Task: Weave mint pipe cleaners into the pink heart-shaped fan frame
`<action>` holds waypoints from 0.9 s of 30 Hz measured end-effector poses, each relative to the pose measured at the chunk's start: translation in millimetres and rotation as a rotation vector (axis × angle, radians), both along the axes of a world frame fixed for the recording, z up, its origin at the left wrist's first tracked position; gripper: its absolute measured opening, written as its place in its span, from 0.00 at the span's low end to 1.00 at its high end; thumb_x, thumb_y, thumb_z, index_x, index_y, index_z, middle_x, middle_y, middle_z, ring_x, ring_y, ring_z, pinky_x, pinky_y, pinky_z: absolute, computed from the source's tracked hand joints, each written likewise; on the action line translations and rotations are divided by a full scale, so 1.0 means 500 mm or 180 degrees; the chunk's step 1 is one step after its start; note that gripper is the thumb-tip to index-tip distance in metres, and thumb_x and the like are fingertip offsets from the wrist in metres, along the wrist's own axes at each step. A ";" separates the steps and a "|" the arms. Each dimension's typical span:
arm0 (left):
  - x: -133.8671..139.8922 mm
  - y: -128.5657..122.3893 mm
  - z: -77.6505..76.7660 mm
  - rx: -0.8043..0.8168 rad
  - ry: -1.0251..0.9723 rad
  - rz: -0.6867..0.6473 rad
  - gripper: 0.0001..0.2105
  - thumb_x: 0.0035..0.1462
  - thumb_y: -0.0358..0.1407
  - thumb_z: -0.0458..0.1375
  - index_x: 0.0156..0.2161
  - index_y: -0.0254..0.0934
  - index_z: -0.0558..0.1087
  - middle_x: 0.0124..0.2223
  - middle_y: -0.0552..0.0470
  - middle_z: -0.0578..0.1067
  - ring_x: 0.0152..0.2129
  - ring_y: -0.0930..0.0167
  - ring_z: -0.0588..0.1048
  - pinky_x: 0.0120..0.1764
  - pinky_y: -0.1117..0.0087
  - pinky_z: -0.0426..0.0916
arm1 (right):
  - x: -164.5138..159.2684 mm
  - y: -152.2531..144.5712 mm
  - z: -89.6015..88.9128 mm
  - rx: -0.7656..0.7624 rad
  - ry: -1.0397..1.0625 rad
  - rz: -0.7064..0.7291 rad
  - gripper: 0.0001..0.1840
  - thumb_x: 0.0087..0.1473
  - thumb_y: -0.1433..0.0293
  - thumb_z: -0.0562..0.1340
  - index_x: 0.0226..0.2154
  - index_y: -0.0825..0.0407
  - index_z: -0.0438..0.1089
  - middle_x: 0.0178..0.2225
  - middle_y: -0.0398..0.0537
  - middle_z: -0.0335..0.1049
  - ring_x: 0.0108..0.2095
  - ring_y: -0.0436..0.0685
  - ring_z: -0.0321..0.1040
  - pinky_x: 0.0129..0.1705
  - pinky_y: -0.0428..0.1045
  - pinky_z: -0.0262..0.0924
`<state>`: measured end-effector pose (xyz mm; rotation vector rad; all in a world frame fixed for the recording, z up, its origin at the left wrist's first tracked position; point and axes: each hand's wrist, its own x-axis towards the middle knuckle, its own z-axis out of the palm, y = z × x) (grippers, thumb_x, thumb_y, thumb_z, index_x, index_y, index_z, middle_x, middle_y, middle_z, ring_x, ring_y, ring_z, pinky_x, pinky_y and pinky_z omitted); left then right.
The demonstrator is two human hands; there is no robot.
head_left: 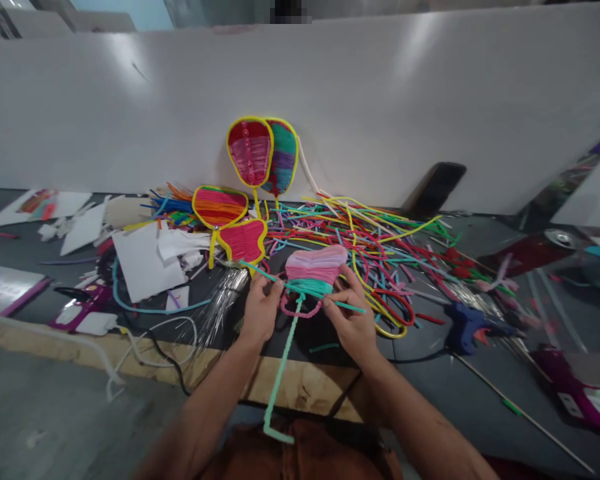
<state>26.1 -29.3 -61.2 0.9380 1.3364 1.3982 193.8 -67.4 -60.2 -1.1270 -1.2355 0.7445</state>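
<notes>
Between my hands is a small pipe-cleaner fan [316, 261], wrapped in pink and lilac rows with teal rows below. Its lower frame is a bare pink loop, and a twisted mint-green handle [284, 373] hangs toward me, bent at the end. A teal pipe cleaner [260, 271] crosses the fan, its loose ends sticking out on both sides. My left hand [261, 312] pinches that teal strand at the fan's left edge. On the right edge, my right hand [353, 319] grips the fan between thumb and fingers, the strand's other end passing by the thumb.
Several yellow-edged pipe-cleaner fans [250, 152] lean on the white board [130, 120] behind. Loose pipe cleaners [380, 233] spread across the dark table. A blue glue gun [465, 328] and a drink can [535, 252] are at right, white paper pieces [147, 265] at left.
</notes>
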 end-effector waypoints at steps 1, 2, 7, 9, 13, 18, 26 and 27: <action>0.007 -0.001 0.009 -0.0130 -0.0404 -0.0061 0.15 0.43 0.42 0.65 0.33 0.36 0.69 0.31 0.55 0.69 0.26 0.74 0.70 0.33 0.67 0.71 | 0.001 -0.003 0.005 0.0124 -0.0080 -0.0025 0.04 0.49 0.68 0.64 0.27 0.51 0.72 0.61 0.55 0.53 0.59 0.63 0.55 0.58 0.60 0.53; 0.013 -0.003 0.019 -0.0211 -0.0739 -0.0115 0.16 0.42 0.42 0.66 0.34 0.36 0.68 0.29 0.56 0.69 0.25 0.74 0.70 0.33 0.67 0.71 | 0.001 -0.005 0.010 0.0215 -0.0116 -0.0042 0.03 0.49 0.70 0.63 0.27 0.51 0.72 0.61 0.54 0.53 0.58 0.63 0.57 0.58 0.59 0.53; 0.036 -0.015 0.062 -0.0034 -0.1358 -0.0175 0.16 0.40 0.40 0.67 0.30 0.36 0.65 0.32 0.55 0.72 0.28 0.76 0.72 0.37 0.68 0.72 | 0.003 -0.003 0.017 0.0119 0.0373 -0.0092 0.04 0.49 0.70 0.64 0.25 0.51 0.70 0.61 0.51 0.52 0.54 0.62 0.63 0.56 0.60 0.56; 0.043 -0.020 0.070 0.0113 -0.1315 -0.0098 0.16 0.41 0.39 0.67 0.28 0.37 0.63 0.31 0.57 0.71 0.28 0.77 0.72 0.38 0.68 0.72 | 0.003 0.002 0.015 -0.0103 0.0668 -0.0085 0.05 0.48 0.69 0.65 0.24 0.51 0.69 0.60 0.51 0.53 0.52 0.62 0.64 0.54 0.59 0.57; 0.054 -0.024 0.072 0.0336 -0.1068 -0.0039 0.14 0.45 0.39 0.64 0.29 0.38 0.62 0.30 0.59 0.68 0.29 0.76 0.72 0.38 0.67 0.72 | -0.001 0.012 0.011 -0.0628 0.1668 0.0197 0.10 0.45 0.65 0.66 0.23 0.50 0.65 0.44 0.49 0.70 0.39 0.56 0.70 0.43 0.55 0.65; 0.066 -0.025 0.066 0.0385 -0.1036 0.0094 0.12 0.46 0.39 0.64 0.31 0.38 0.64 0.30 0.59 0.68 0.27 0.76 0.72 0.37 0.68 0.72 | -0.002 0.016 0.016 -0.1257 0.2697 0.0637 0.12 0.42 0.65 0.68 0.26 0.48 0.64 0.23 0.37 0.68 0.25 0.50 0.69 0.30 0.46 0.64; 0.082 -0.025 0.053 0.0650 -0.0849 0.0175 0.10 0.51 0.39 0.61 0.32 0.39 0.63 0.32 0.56 0.70 0.30 0.74 0.74 0.37 0.69 0.71 | 0.004 0.015 0.021 -0.1568 0.2795 0.1047 0.10 0.45 0.62 0.67 0.30 0.50 0.70 0.27 0.42 0.74 0.26 0.50 0.70 0.30 0.46 0.65; 0.083 -0.024 0.055 0.0613 -0.0820 0.0190 0.11 0.51 0.41 0.60 0.32 0.39 0.63 0.32 0.57 0.70 0.29 0.74 0.74 0.36 0.69 0.71 | 0.004 0.014 0.022 -0.1564 0.2738 0.1034 0.11 0.45 0.62 0.67 0.29 0.50 0.70 0.27 0.42 0.74 0.26 0.50 0.70 0.29 0.46 0.65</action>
